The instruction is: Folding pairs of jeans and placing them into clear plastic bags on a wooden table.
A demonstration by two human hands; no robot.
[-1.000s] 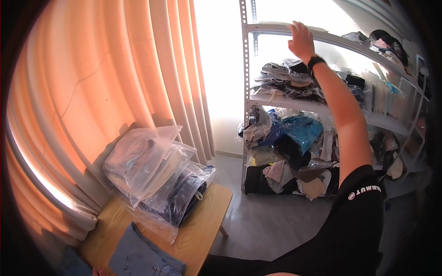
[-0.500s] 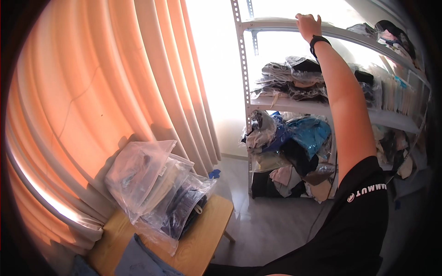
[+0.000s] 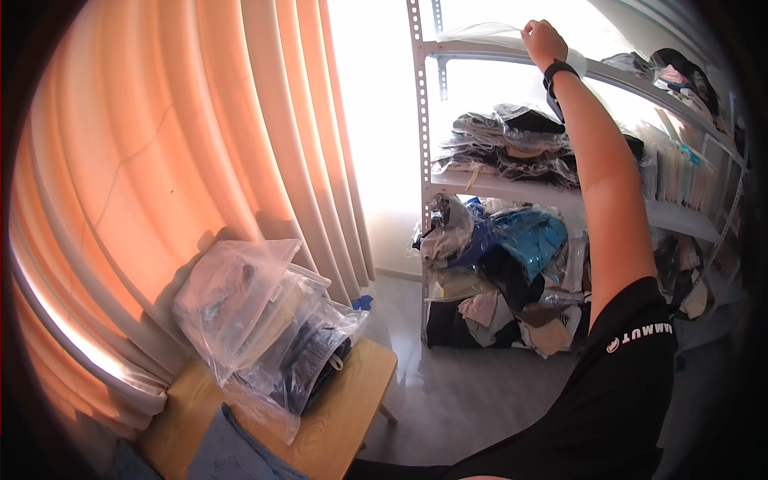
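Observation:
At the top shelf of a metal rack (image 3: 512, 189), my right hand (image 3: 544, 44) is raised with its fingers pinched. Between them is the edge of a clear plastic bag (image 3: 484, 32), which stretches left along the shelf; bright light washes out its contents. A dark watch (image 3: 556, 76) sits on that wrist. My left hand is out of view. Bagged clothes (image 3: 504, 148) lie in a stack on the shelf below. Lower down are loosely piled garments in plastic, among them a bright blue one (image 3: 536, 240).
A wooden table (image 3: 360, 384) at the lower left bears several clear bags of folded clothes (image 3: 272, 320). Blue denim-like cloth (image 3: 240, 452) lies near its front. Orange-lit curtains (image 3: 144, 160) hang behind. More garments (image 3: 684, 72) rest on the rack's upper right.
My right hand has closed from spread fingers into a pinch. The clear bag's edge now lifts off the top shelf. The view has shifted slightly.

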